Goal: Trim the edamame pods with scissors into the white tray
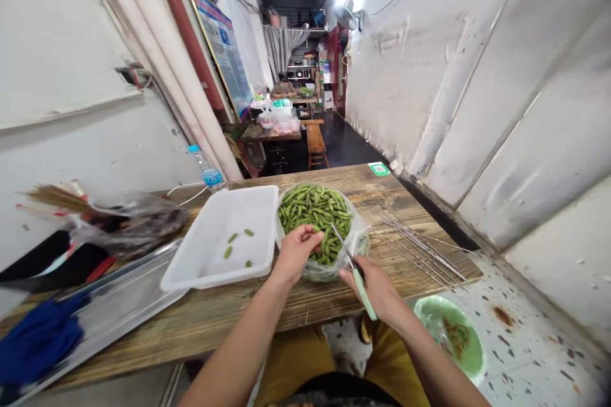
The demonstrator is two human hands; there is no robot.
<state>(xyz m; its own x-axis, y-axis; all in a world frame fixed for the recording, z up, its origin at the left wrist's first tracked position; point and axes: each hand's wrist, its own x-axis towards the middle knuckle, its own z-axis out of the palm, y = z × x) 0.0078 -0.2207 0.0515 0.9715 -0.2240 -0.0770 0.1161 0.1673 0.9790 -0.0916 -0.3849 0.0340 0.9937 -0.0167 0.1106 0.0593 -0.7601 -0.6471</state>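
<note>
A clear plastic bag [360, 238] heaped with green edamame pods [312, 206] rests on the wooden table in front of me. Over the heap, my left hand [294, 254] is closed in a pinch, and a pod [317, 229] shows at its fingertips. My right hand [377, 286] grips scissors [365, 297] with pale green handles, their blades pointing up and left over the pods. On the left stands a white plastic tub [203, 267], with several pods [228, 252] lying on its bottom.
Metal skewers [420, 248] lie right of the bag. A metal tray [121, 308], blue cloth [41, 340] and water bottle [210, 172] are at the left. Below the right edge is a green-lined bin [472, 337]. Someone [283, 87] sits at a far table.
</note>
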